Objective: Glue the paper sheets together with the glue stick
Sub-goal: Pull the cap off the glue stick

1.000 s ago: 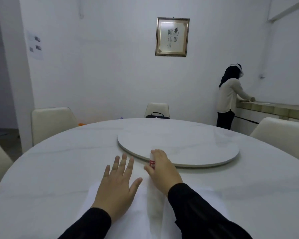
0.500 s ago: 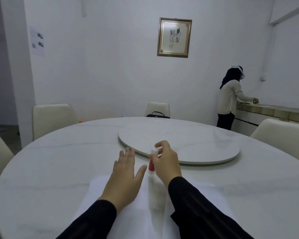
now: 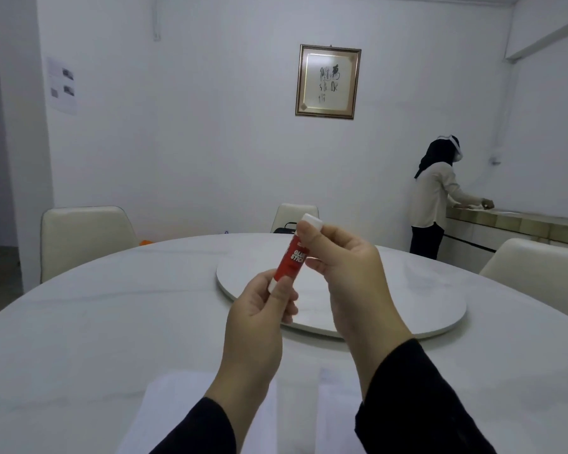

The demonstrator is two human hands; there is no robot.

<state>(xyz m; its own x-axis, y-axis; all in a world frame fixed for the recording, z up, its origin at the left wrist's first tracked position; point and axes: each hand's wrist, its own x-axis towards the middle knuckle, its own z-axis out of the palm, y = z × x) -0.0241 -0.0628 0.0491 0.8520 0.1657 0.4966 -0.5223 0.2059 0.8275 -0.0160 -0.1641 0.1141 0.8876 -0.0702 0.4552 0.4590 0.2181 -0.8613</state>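
A red glue stick [image 3: 291,258] with white ends is held up in the air above the table, tilted with its white cap [image 3: 311,221] uppermost. My left hand [image 3: 259,317] pinches its lower end. My right hand [image 3: 348,276] pinches the cap end between thumb and fingers. The cap is on. White paper sheets [image 3: 177,407] lie flat on the table near its front edge, partly hidden by both black sleeves.
The round white marble table [image 3: 95,329] carries a round turntable [image 3: 440,309] at its middle. Cream chairs [image 3: 86,237] stand around it. A person [image 3: 435,198] stands at a counter [image 3: 522,221] at the right wall.
My right hand lifted the glue stick off the table. My left hand left the paper and took hold of the stick's lower end. The view tilted upward.
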